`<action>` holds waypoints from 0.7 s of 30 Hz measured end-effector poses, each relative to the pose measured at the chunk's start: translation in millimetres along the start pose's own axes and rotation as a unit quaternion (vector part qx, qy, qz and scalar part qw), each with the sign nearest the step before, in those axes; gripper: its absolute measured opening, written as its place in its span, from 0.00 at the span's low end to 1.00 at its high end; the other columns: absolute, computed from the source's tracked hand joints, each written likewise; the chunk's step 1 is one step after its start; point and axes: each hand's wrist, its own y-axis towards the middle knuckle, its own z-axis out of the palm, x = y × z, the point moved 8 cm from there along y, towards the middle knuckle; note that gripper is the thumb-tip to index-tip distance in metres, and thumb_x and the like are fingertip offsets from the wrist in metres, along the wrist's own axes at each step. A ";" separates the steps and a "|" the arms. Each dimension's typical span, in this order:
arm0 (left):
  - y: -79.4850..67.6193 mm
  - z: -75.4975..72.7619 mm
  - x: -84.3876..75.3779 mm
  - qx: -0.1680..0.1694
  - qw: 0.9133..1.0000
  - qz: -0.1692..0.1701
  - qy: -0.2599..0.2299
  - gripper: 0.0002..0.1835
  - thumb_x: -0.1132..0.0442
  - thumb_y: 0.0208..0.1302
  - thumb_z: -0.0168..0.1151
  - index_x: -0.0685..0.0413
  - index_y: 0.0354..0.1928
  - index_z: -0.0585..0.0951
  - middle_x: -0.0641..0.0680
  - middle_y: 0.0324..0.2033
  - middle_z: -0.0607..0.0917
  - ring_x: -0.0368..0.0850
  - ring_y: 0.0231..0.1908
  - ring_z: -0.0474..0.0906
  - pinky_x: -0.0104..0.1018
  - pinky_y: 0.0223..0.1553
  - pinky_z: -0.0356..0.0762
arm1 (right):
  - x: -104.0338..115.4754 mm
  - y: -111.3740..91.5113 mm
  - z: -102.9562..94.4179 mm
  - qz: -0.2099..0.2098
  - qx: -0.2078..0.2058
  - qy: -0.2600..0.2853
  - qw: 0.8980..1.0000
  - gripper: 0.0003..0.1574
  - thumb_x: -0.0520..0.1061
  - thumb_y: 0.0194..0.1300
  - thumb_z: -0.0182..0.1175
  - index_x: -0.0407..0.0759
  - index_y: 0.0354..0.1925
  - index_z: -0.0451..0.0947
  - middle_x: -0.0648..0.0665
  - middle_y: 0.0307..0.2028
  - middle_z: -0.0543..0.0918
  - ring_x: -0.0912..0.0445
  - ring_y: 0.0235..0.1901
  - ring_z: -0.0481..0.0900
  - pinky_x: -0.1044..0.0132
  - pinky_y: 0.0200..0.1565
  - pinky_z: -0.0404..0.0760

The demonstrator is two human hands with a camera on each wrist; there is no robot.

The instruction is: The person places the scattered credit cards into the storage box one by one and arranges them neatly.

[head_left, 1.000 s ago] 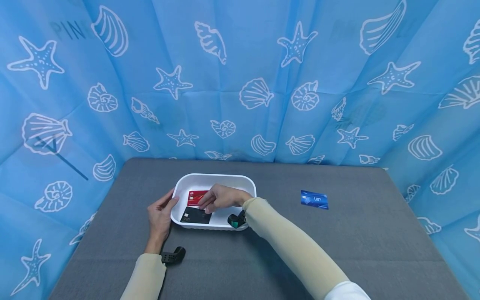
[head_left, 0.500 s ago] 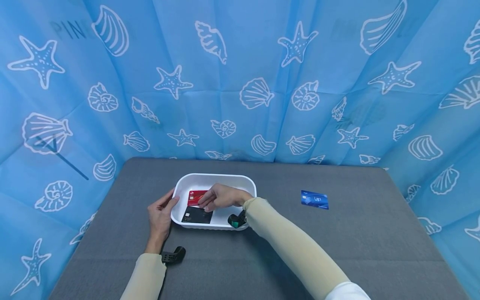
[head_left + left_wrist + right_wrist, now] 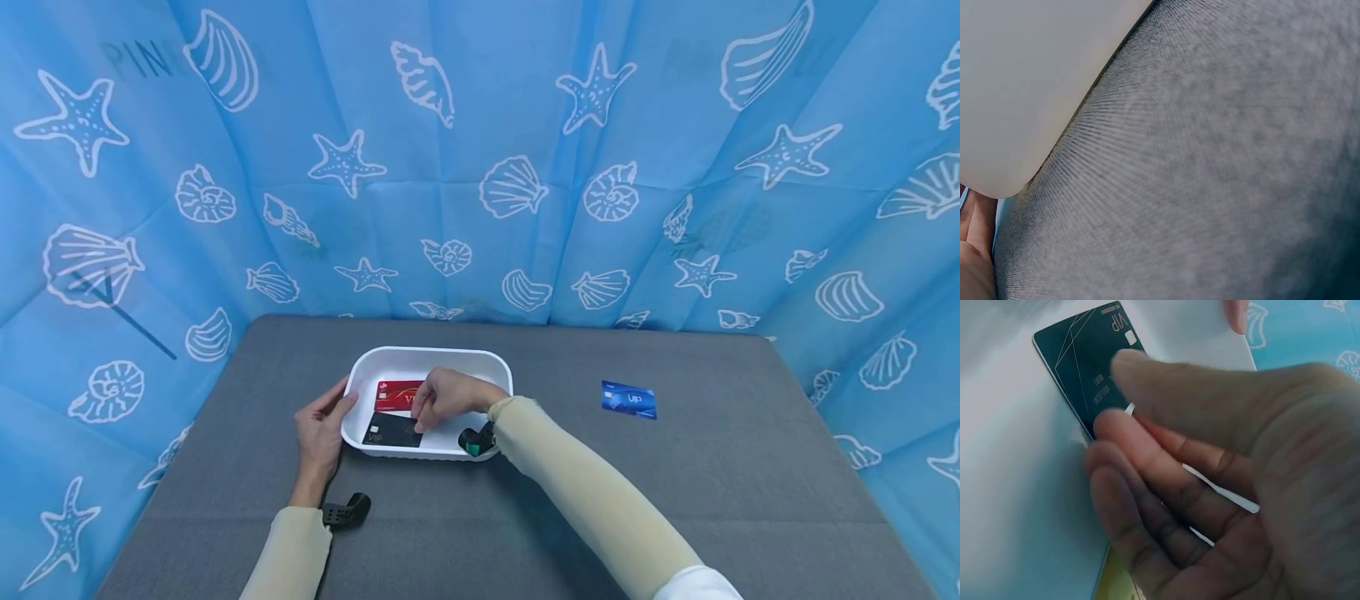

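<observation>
A white plastic tray (image 3: 465, 357) with rounded corners stands on the table. My left hand (image 3: 320, 429) grips its left end, thumb at the rim and fingers along the outside. In the left wrist view that hand (image 3: 977, 244) shows beneath the tray's corner (image 3: 1029, 81). Inside lie a red VIP card (image 3: 393, 395) and, nearer me, a black VIP card (image 3: 392, 432). My right hand (image 3: 453, 393) is over both, its curled fingers and thumb pinching the black card's right end. The right wrist view shows thumb and fingertips at the black card (image 3: 1082, 369); the exact contact is hidden.
A blue VIP card (image 3: 628, 400) lies on the grey tabletop (image 3: 675, 500), well right of the tray. A blue curtain (image 3: 480, 208) with white shells and starfish hangs behind and beside the table. A yellowish patch shows at the bottom of the right wrist view.
My right hand's fingers have drawn back off the red card and curled, uncovering more of it. The black card has shifted slightly. The left hand and tray stay put.
</observation>
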 end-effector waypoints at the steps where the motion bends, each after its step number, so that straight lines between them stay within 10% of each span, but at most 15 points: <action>1: 0.1 -0.1 -0.3 0.000 1.000 0.000 -0.001 0.18 0.66 0.69 0.66 0.62 0.59 0.83 0.64 0.56 0.83 0.34 0.46 0.84 0.19 0.42 0.79 | 0.7 -0.1 -0.5 -0.002 -0.003 -0.021 1.000 0.05 0.35 0.58 0.74 0.39 0.34 0.87 0.48 0.24 0.84 0.59 0.25 0.76 0.69 0.31 0.76; 9: -0.5 -0.8 -0.4 0.001 1.000 -0.004 -0.001 0.18 0.66 0.68 0.66 0.62 0.59 0.83 0.64 0.56 0.84 0.33 0.45 0.83 0.19 0.41 0.79 | 0.6 0.5 -0.2 0.004 -0.010 -0.063 0.998 0.06 0.36 0.57 0.76 0.42 0.31 0.86 0.48 0.24 0.83 0.59 0.24 0.75 0.70 0.29 0.74; 21: -0.3 0.3 -0.2 0.004 1.000 -0.001 0.003 0.19 0.64 0.69 0.66 0.62 0.60 0.82 0.64 0.56 0.83 0.37 0.47 0.85 0.19 0.41 0.79 | -3.9 -2.5 12.8 0.023 0.075 0.075 0.994 0.15 0.24 0.62 0.62 0.34 0.45 0.85 0.40 0.39 0.88 0.54 0.37 0.84 0.65 0.46 0.83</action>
